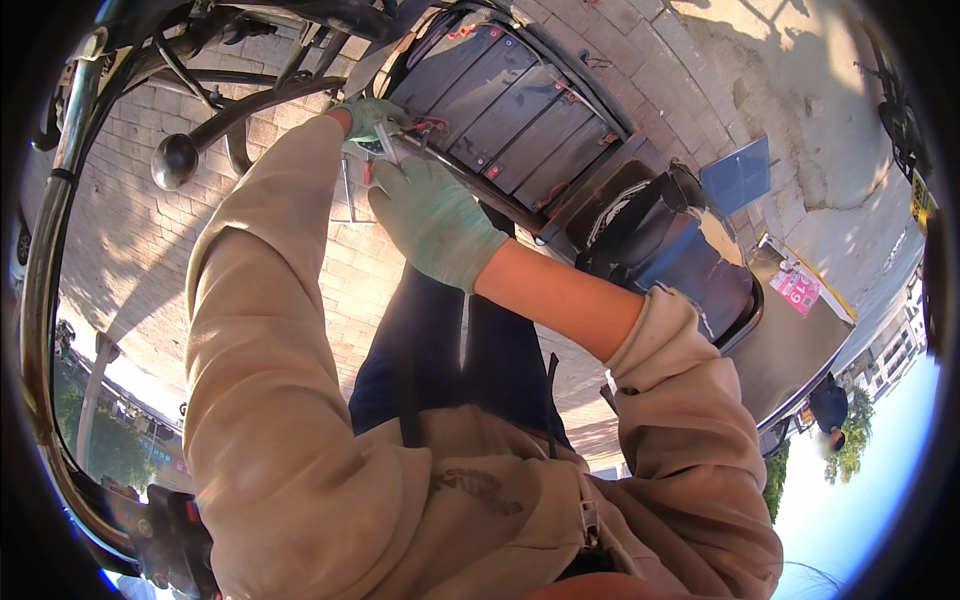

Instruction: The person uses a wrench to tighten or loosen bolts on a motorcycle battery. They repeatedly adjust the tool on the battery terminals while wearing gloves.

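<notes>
both gloved hands are on the wires just beside the battery pack (pixel 520 115): right hand (pixel 435 220) pinching a small tool (pixel 388 142), left hand (pixel 368 117) clamped around the wires (pixel 428 126). pack's open, wiring looks unfinished.

A paved brick ground (pixel 300 260) carried everything. On it stood a scooter, its open battery compartment (pixel 520 110) filled with grey batteries side by side, the raised black seat (pixel 660 240) just beside. Sandy dirt (pixel 800 100) bordered the bricks.
</notes>
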Tool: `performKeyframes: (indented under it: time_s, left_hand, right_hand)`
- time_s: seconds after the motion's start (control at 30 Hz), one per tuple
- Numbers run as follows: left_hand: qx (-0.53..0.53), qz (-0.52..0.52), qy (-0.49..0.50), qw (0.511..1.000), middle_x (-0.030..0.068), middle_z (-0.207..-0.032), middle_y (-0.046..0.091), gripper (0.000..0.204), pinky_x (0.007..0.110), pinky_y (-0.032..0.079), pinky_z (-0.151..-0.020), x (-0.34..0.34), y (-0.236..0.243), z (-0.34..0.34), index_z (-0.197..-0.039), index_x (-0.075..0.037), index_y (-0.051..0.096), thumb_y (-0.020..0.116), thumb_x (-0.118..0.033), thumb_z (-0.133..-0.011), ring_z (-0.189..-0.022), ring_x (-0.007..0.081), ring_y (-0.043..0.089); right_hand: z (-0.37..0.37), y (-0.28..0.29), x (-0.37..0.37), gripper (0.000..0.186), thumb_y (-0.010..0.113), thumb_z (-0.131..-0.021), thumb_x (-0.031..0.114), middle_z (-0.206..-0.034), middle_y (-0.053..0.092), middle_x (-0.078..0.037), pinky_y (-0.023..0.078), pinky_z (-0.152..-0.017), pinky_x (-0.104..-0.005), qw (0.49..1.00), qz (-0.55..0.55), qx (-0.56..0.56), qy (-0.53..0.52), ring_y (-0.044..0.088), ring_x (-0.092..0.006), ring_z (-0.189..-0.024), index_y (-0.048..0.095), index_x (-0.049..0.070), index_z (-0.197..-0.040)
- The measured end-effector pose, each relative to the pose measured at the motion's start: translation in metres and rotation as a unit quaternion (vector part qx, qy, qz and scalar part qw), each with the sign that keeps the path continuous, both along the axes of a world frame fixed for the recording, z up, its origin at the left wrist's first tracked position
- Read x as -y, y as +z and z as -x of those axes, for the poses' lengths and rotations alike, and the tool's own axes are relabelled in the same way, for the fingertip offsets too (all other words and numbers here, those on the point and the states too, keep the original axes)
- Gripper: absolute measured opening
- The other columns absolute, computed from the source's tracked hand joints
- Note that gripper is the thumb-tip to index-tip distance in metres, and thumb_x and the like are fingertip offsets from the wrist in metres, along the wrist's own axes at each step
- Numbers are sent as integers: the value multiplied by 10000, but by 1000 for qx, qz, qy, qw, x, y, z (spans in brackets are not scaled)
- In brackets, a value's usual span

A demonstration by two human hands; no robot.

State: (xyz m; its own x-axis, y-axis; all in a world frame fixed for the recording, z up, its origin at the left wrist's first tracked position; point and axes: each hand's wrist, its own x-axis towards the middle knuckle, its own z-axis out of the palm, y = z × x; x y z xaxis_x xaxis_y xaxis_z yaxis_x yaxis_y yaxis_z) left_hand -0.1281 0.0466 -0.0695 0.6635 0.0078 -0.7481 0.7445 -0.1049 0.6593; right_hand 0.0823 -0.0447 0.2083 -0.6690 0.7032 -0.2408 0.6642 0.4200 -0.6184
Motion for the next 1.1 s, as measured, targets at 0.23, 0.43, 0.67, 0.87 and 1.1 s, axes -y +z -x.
performKeyframes:
  time_s: [0.23,0.43,0.67,0.87,1.1]
  left_hand:
    - [28,-3,17,999,96,-1221,690,309,356,475,-1020,-1,10,-3,-1241,-93,679,588,-105,-946,-1131,240,637]
    - [-52,-25,8,998,98,-1274,666,336,362,443,-1064,1,21,-10,-1274,-104,664,581,-102,-948,-1172,247,615]
    - [-33,-6,15,999,102,-1283,658,361,373,472,-1030,-1,23,-9,-1297,-81,643,588,-109,-941,-1179,244,609]
    - [7,37,70,997,95,-1261,666,347,356,474,-1016,-1,20,-6,-1267,-64,656,586,-108,-930,-1153,237,616]
    - [-34,111,239,964,96,-1065,723,297,344,513,-916,14,7,2,-1177,-54,700,631,-129,-898,-984,214,663]
  right_hand:
    - [1,-14,14,576,586,-862,92,-1449,473,-197,502,-976,-320,990,-42,21,-135,618,-292,-1106,464,-2,-1417]
    - [-5,-13,-3,318,591,-860,121,-987,653,-46,460,-997,-343,999,-34,-28,-3,630,-236,-1072,651,65,-1168]
    - [-13,-3,-7,104,618,-813,101,-875,665,-51,467,-894,-367,994,-90,34,45,626,-243,-977,719,86,-792]
    - [-7,-1,-4,144,645,-785,118,-880,659,-74,468,-828,-387,1000,-21,-2,17,623,-269,-912,738,55,-875]
    - [-2,-8,-5,318,603,-872,122,-1090,657,-109,490,-915,-413,979,-92,-69,-168,641,-257,-1038,609,53,-1183]
